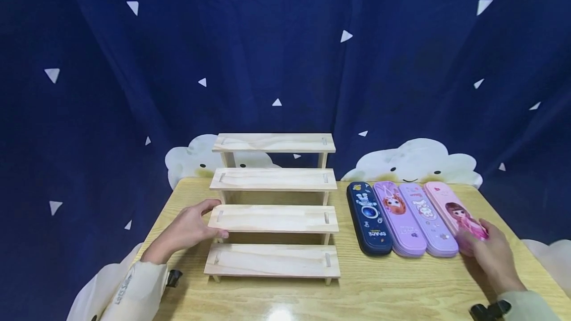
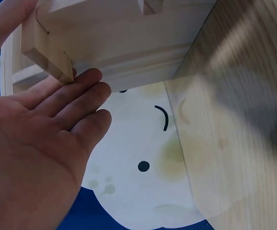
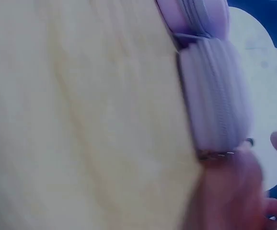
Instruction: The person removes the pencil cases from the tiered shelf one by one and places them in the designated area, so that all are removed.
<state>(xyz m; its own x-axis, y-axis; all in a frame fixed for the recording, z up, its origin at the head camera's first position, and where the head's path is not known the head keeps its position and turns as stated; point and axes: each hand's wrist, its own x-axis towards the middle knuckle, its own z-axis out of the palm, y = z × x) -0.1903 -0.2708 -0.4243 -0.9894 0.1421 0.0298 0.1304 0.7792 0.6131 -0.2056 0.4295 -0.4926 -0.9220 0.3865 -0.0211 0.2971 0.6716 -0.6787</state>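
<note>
A pale wooden four-tier stand [image 1: 272,219] is on the table. At its left side, my left hand [image 1: 189,229] holds the end of the second board from the bottom, thumb in front and fingers behind. In the left wrist view, those fingers [image 2: 76,103] lie against a wooden leg [image 2: 47,48]. On the right, my right hand [image 1: 492,254] grips the near end of a pink pencil case [image 1: 446,197] with a doll picture. Beside it lies a lavender pencil case [image 1: 424,212]; its zipped end [image 3: 217,96] shows in the blurred right wrist view.
Left of the lavender case come a purple pencil case [image 1: 397,212] and a navy space-themed one [image 1: 368,217], lying side by side. The wood-grain table [image 1: 379,291] ends against a dark blue curtain [image 1: 285,63] with white triangles and clouds.
</note>
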